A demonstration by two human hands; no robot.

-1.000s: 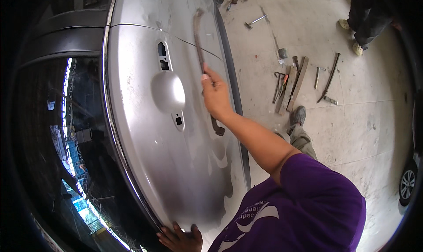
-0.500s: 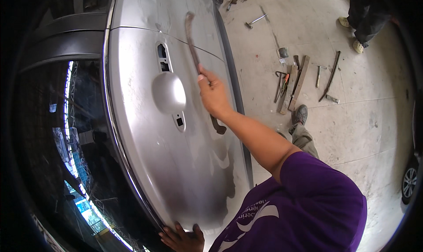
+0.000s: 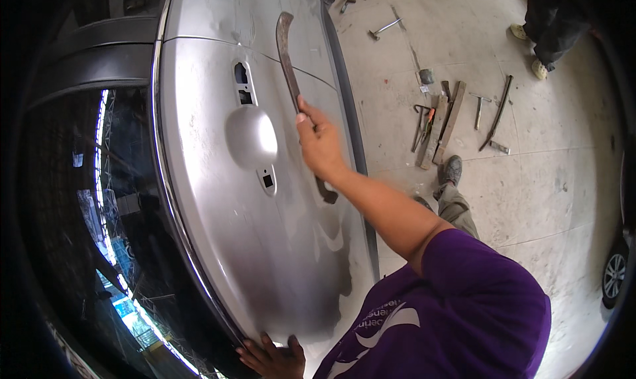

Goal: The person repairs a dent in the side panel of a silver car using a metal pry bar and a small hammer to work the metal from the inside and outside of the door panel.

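Note:
My right hand (image 3: 321, 144) is closed around the middle of a rusty brown metal bar (image 3: 287, 54) with bent, flattened ends. The bar lies lengthwise over the silver car door (image 3: 265, 246), to the right of the handle recess (image 3: 252, 137); I cannot tell whether it touches the metal. My left hand (image 3: 275, 360) rests on the door near the window trim at the bottom, fingers spread, holding nothing. The door handle is off, and dark openings (image 3: 244, 81) show at both ends of the recess. Toward the door's lower part the paint looks dull, with uneven grey patches.
On the concrete floor at right lie wooden strips (image 3: 454, 117), a hammer (image 3: 384, 29), another hammer (image 3: 478, 112), a long dark bar (image 3: 498, 114) and several smaller tools. Another person's legs (image 3: 556, 34) stand at the upper right. A car wheel (image 3: 616, 273) shows at the right edge.
The bar's far end has shifted slightly up and left, and its near end a little left, with my right hand still around it. My left hand stays in nearly the same place.

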